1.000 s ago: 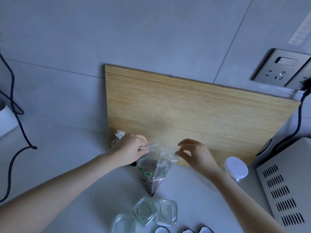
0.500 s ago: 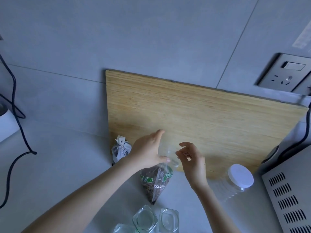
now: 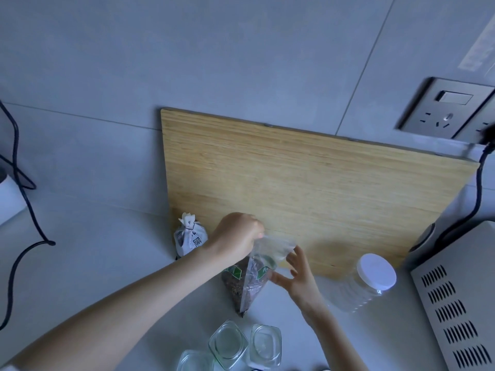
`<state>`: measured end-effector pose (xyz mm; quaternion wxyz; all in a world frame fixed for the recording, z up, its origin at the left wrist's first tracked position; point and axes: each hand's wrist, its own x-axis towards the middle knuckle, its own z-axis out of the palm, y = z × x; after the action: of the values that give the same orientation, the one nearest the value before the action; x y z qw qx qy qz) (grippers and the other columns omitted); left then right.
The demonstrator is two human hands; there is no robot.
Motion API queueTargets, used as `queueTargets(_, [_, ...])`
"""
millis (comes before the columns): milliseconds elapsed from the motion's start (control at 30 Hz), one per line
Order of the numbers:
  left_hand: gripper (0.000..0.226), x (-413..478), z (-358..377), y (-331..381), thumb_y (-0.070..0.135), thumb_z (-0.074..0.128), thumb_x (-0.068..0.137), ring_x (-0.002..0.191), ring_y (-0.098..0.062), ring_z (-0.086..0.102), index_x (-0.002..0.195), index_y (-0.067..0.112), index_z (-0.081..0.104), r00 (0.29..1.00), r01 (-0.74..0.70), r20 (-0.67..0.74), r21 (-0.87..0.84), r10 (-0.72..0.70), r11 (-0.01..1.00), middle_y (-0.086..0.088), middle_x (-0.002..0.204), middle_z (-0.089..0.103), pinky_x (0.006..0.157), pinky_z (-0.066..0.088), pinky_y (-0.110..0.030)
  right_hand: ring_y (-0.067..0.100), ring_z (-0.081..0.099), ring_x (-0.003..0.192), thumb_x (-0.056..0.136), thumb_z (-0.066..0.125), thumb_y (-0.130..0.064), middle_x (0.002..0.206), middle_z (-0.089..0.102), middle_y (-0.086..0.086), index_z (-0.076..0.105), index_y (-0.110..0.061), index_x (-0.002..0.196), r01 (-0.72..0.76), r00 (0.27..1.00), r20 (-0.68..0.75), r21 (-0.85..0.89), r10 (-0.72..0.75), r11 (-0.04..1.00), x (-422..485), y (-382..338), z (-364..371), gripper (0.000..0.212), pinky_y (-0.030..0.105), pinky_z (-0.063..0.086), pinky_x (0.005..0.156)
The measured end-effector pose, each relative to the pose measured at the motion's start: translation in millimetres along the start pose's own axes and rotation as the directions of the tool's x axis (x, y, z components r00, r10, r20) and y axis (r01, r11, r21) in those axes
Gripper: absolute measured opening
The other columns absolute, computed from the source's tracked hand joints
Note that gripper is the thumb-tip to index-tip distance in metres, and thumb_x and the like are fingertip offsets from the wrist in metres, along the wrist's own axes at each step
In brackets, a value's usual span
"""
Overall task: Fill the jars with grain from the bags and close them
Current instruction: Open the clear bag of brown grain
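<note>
A clear plastic bag of dark grain [image 3: 247,286] with green labels stands on the counter in front of a wooden board. My left hand [image 3: 235,239] grips the bag's gathered top from the left. My right hand [image 3: 297,274] is at the bag's right side with fingers spread, the thumb touching the bag and the fingertips by its loose upper edge. A second, white bag tied at the top [image 3: 190,238] stands just left of my left hand. Three empty, lidless glass jars [image 3: 227,344] [image 3: 265,345] [image 3: 194,361] stand at the near edge.
A bamboo cutting board [image 3: 308,188] leans against the tiled wall. A clear plastic jar with a white lid [image 3: 375,273] stands to the right, beside a vented grey appliance [image 3: 460,303]. A wall socket [image 3: 444,108] is at the upper right. Black cables [image 3: 24,204] trail at the left.
My left hand has closed round the bag's top. My right hand has slid down from the bag's top edge to its right side, fingers spread.
</note>
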<state>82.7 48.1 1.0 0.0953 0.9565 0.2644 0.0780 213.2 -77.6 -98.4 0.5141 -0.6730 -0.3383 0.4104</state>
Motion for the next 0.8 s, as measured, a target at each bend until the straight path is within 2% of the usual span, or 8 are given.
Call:
queueTargets(100, [0.031, -0.8, -22.4, 5.4, 0.011, 0.049, 0.093, 0.067, -0.021, 0.061, 0.07, 0.0, 0.066, 0.99, -0.033, -0.139, -0.159, 0.011, 0.987, -0.012, 0.069, 0.067, 0.074, 0.046, -0.018, 0.008, 0.04, 0.129, 0.059, 0.087, -0.036, 0.137, 0.048, -0.013, 0.032, -0.036, 0.137, 0.034, 0.996, 0.084, 0.03, -0.037, 0.999, -1.1, -13.2, -5.1, 0.095, 0.031, 0.033, 0.1])
queueTargets(167, [0.036, -2.1, -49.1, 11.6, 0.015, 0.054, 0.092, 0.054, -0.012, 0.055, 0.061, -0.001, 0.062, 0.979, -0.079, -0.203, -0.216, 0.034, 0.973, -0.009, 0.056, 0.061, 0.066, 0.037, -0.005, 0.011, 0.051, 0.124, 0.058, 0.087, -0.038, 0.131, 0.057, -0.01, 0.038, -0.032, 0.135, 0.074, 0.987, 0.134, 0.109, -0.088, 0.991, -1.7, -24.1, -7.8, 0.092, 0.03, 0.045, 0.095])
queueTargets(267, [0.015, -5.2, -94.2, 22.4, 0.015, 0.066, 0.084, 0.047, 0.006, 0.049, 0.073, 0.007, 0.074, 0.951, -0.169, -0.301, -0.315, 0.071, 0.934, 0.019, 0.054, 0.053, 0.055, 0.034, -0.002, 0.022, 0.06, 0.113, 0.054, 0.087, -0.049, 0.127, 0.061, 0.007, 0.043, -0.022, 0.134, 0.009, 0.983, 0.171, 0.341, -0.071, 0.94, -3.9, -32.7, -11.4, 0.095, 0.031, 0.052, 0.078])
queueTargets(400, [0.013, -6.5, -131.7, 35.7, 0.016, 0.071, 0.08, 0.05, -0.005, 0.054, 0.07, 0.008, 0.074, 0.92, -0.223, -0.387, -0.382, 0.063, 0.897, 0.004, 0.058, 0.066, 0.05, 0.035, -0.01, 0.034, 0.054, 0.121, 0.052, 0.087, -0.052, 0.138, 0.05, 0.021, 0.046, -0.013, 0.137, -0.194, 0.95, 0.313, 0.623, -0.014, 0.758, -11.2, -42.1, -11.4, 0.102, 0.048, 0.052, 0.089])
queueTargets(467, [0.015, -7.8, -142.7, 41.9, 0.017, 0.071, 0.08, 0.055, -0.011, 0.06, 0.068, 0.008, 0.073, 0.922, -0.216, -0.384, -0.4, 0.051, 0.89, -0.002, 0.062, 0.07, 0.054, 0.042, -0.018, 0.037, 0.055, 0.12, 0.046, 0.089, -0.051, 0.135, 0.053, 0.02, 0.052, -0.014, 0.134, -0.206, 0.946, 0.321, 0.712, -0.051, 0.671, -15.8, -47.0, -10.2, 0.102, 0.057, 0.046, 0.096])
queueTargets(633, [0.011, -25.1, -153.6, 33.6, 0.02, 0.072, 0.078, 0.065, -0.013, 0.068, 0.074, 0.01, 0.072, 0.976, -0.119, -0.215, -0.559, -0.006, 0.821, -0.004, 0.068, 0.072, 0.068, 0.051, -0.023, 0.035, 0.068, 0.097, 0.034, 0.092, -0.051, 0.117, 0.066, 0.019, 0.061, -0.012, 0.122, -0.207, 0.968, 0.248, 0.694, 0.042, 0.689, -47.7, -55.9, -14.8, 0.102, 0.045, 0.058, 0.067])
queueTargets(700, [0.014, -34.1, -149.7, 23.5, 0.026, 0.073, 0.077, 0.071, -0.017, 0.069, 0.076, 0.012, 0.074, 0.989, -0.048, -0.146, -0.536, -0.036, 0.843, -0.005, 0.074, 0.074, 0.073, 0.049, -0.027, 0.036, 0.066, 0.1, 0.046, 0.088, -0.049, 0.12, 0.065, 0.018, 0.052, -0.013, 0.128, -0.198, 0.978, 0.177, 0.658, 0.107, 0.727, -61.3, -51.5, -23.4, 0.097, 0.044, 0.057, 0.064])
queueTargets(800, [0.009, -55.5, -131.3, 12.6, 0.035, 0.075, 0.074, 0.063, -0.011, 0.064, 0.068, 0.03, 0.07, 0.995, 0.078, -0.021, -0.453, -0.098, 0.888, 0.001, 0.077, 0.074, 0.061, 0.043, -0.02, 0.034, 0.063, 0.106, 0.065, 0.08, -0.04, 0.123, 0.062, 0.019, 0.047, -0.009, 0.131, -0.103, 0.995, 0.062, 0.601, 0.082, 0.793, -91.8, -40.7, -33.4, 0.079, 0.043, 0.057, 0.073])
